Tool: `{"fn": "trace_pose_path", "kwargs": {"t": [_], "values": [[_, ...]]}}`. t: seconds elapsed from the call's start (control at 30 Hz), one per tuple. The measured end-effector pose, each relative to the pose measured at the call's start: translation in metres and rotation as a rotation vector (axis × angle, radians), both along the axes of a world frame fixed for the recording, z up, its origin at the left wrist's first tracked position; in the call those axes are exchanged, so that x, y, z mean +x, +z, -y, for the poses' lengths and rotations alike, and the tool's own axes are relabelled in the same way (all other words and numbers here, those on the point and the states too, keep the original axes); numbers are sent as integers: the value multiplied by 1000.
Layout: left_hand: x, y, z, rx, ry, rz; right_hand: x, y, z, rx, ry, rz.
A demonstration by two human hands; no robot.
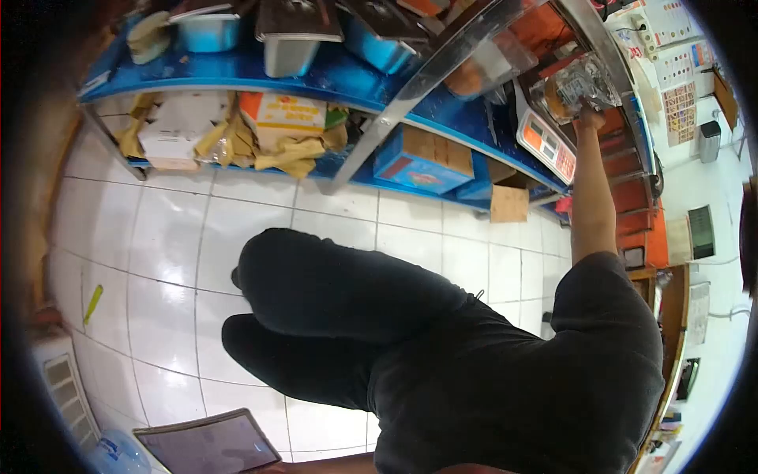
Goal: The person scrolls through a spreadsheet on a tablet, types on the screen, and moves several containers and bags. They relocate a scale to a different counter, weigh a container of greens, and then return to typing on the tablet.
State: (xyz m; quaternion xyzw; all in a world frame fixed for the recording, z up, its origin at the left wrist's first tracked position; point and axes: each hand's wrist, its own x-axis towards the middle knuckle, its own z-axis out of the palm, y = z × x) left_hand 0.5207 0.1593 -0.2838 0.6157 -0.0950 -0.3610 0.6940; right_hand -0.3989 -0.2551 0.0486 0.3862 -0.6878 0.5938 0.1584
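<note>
At the upper right, my right hand reaches out at the end of a bare forearm, its fingers closed on a clear plastic package with something brownish inside. An orange and white scale lies just beside that package on the blue shelf. Along the bottom edge, my left hand is at the corner of a tablet with a pale screen, gripping it; most of its fingers are out of sight. My dark-clothed legs stretch between the two arms.
A metal-framed shelf runs along the top, with lidded metal pans. Below are a blue box, cartons and brown paper. Bottom left show a water bottle and a vented white unit. A green item lies on the tiled floor.
</note>
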Motion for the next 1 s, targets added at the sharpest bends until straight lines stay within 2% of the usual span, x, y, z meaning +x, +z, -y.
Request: {"fn": "trace_pose_path", "kwargs": {"t": [0.07,0.1,0.17,0.2,0.23,0.3,0.33,0.37,0.4,0.43,0.47,0.5,0.53,0.57,0.6,0.63,0.67,0.7,0.77,0.83,0.9,0.93,1.0], "values": [[0,-13,6,38,-30,-17,10,0,2,-41,-376,-29],[0,-19,9,53,-44,-24,3,3,2,-27,-392,-44],[1,-32,13,78,-66,-37,-8,13,-1,148,-512,128],[0,-38,16,87,-71,-42,36,15,-11,133,-511,4],[-1,-44,19,89,-72,-47,38,16,-15,135,-514,-6],[-3,-51,25,89,-68,-52,33,8,-22,-65,-519,222],[-4,-54,28,85,-62,-52,26,-3,-36,-113,-217,49],[-6,-57,32,80,-56,-52,49,-12,-44,-156,-183,-84],[-7,-58,35,77,-44,-47,97,-31,-49,-198,-144,-213],[-7,-57,33,76,-19,-32,176,-45,-51,-154,67,-228],[-3,-51,25,79,30,-1,261,-57,-55,-34,165,-341],[1,-39,6,89,116,52,347,-65,-60,91,329,-263],[2,-14,-25,111,243,124,401,-86,-58,88,575,-116],[-21,8,-10,142,464,12,446,-98,-62,299,842,-76],[-42,26,-5,86,347,251,490,-115,-54,362,1214,-71],[-44,11,-18,68,506,357,540,-137,-47,347,1388,58],[-43,37,-11,-60,656,-27,585,-163,-36,461,1480,178],[-52,79,25,-226,558,-23,624,-187,-30,583,1538,261],[-57,85,16,-291,566,32,713,-254,-5,725,1735,347],[-65,91,1,-299,626,35,785,-317,16,842,1913,-3],[-71,90,-19,-293,665,86,850,-379,29,898,2000,-195],[-77,92,-25,-260,717,78,879,-400,32,887,2028,-191],[-89,92,-35,-234,788,73,932,-428,38,930,2011,-501]]}}
